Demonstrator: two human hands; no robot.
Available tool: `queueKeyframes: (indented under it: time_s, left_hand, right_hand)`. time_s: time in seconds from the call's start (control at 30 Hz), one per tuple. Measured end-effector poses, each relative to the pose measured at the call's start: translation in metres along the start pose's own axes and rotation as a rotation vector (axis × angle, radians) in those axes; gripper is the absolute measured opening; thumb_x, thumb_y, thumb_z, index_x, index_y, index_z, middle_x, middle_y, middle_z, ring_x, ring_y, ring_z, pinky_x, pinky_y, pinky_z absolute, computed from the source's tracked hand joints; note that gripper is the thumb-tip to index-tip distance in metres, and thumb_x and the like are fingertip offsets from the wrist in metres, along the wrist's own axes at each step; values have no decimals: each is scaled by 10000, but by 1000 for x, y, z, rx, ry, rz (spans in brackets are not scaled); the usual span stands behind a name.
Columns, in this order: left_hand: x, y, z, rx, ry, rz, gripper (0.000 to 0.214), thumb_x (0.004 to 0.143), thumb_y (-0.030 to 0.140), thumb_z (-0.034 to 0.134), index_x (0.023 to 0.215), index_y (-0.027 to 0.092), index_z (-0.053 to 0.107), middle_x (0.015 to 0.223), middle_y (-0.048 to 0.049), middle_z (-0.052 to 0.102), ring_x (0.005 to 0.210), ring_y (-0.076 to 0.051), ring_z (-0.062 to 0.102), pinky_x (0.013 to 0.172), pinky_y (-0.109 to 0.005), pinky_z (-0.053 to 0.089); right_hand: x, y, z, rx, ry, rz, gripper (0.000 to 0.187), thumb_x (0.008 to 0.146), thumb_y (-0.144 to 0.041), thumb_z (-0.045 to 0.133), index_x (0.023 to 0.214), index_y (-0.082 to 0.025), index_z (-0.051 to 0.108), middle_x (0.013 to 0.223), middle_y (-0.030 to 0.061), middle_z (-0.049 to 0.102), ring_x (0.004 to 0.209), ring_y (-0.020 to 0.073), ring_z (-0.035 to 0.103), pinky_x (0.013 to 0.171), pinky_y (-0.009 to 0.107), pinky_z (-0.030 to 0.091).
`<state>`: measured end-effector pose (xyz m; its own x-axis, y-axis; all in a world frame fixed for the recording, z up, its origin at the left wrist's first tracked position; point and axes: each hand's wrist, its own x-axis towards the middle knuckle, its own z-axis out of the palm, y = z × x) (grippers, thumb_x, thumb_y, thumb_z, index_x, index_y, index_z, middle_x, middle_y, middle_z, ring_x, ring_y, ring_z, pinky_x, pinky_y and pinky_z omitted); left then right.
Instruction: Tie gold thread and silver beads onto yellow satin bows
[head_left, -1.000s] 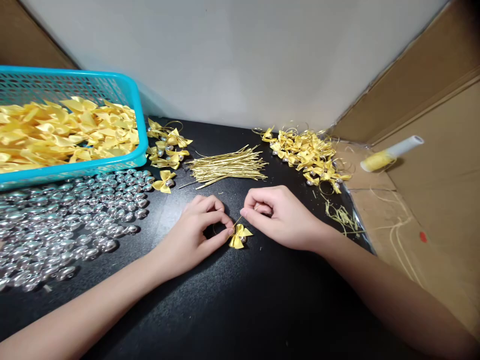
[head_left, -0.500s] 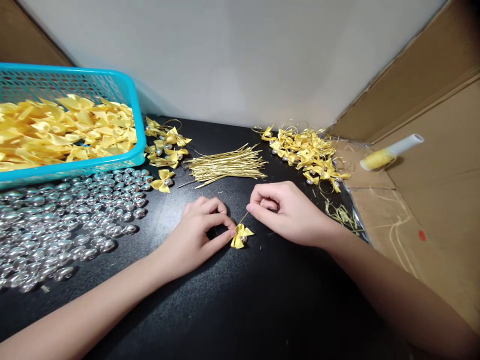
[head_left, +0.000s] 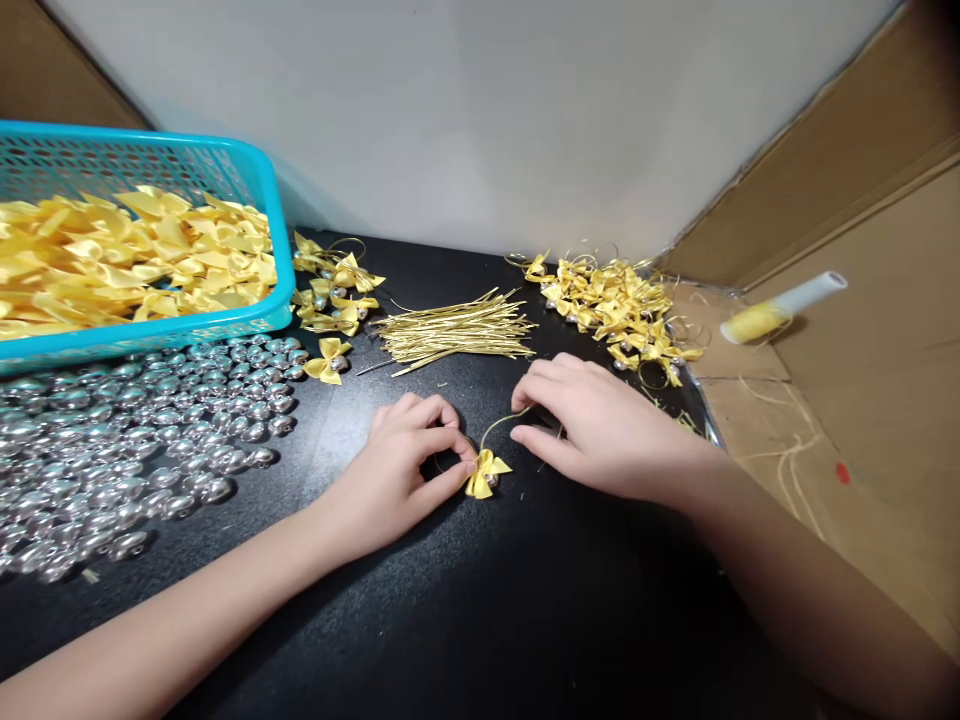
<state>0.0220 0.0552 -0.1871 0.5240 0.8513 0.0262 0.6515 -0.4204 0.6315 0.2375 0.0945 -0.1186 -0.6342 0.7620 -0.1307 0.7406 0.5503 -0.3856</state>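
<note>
My left hand (head_left: 424,455) pinches a yellow ribbon bow (head_left: 487,474) between thumb and forefinger, low over the black table. A small silver bell-like bead sits on the bow's right side. From the bow a thin gold cord (head_left: 496,423) curves up to the right. My right hand (head_left: 600,430) is just right of it, thumb and forefinger apart, the cord's far end by the forefinger tip. Its other fingers are curled, partly hidden. Behind the hands lies a bundle of gold cords (head_left: 457,332).
A turquoise basket (head_left: 279,240) of yellow bows stands at left, behind many silver beads (head_left: 157,450). Finished-looking bows with beads and cord loops lie in a left cluster (head_left: 337,290) and a right heap (head_left: 607,300). A white-and-yellow roll (head_left: 784,307) rests on cardboard at right.
My right thumb and forefinger have parted from their pinch on the cord, and the hand has shifted slightly right. The cord now bends in a curve. My left hand keeps its pinch.
</note>
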Motion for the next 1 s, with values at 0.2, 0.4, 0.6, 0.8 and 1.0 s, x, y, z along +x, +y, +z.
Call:
queueKeyframes:
  time_s: [0.2,0.4,0.6,0.8,1.0]
  left_hand:
    - [0,0,1,-16,24,3,197,898,351,530,834,230,672,917,-36,574,902,-222,461,786,-375,352]
    - [0,1,1,-20,21,2,181,899,328,533,836,235,674,921,-32,573,900,-219,464,793,-386,345]
    - [1,0,2,-36,20,-14,186,896,343,539,833,239,680,915,-29,571,899,-218,465,795,-388,341]
    - [2,2,2,-56,27,-26,180,882,335,538,814,226,665,908,-25,565,891,-214,457,794,-384,331]
    - [4,3,2,-54,29,-38,169,864,320,547,803,223,672,901,-24,556,883,-209,454,788,-377,325]
  right_hand:
    - [1,-12,15,43,66,-245,159,910,-239,511,1011,-161,605,1064,90,625,969,211,530,881,354,369]
    - [7,-14,29,-156,-128,-233,218,954,-257,442,929,-133,620,957,90,635,875,224,502,792,378,306]
    - [9,-11,28,-170,-122,-242,213,947,-210,444,858,-157,630,909,62,629,856,201,456,779,376,234]
    - [8,-10,33,-127,-72,-248,205,940,-212,452,858,-154,631,907,58,628,839,188,439,783,370,226]
    - [8,-10,34,-125,-63,-225,213,938,-201,446,854,-153,636,894,54,627,827,183,432,784,367,223]
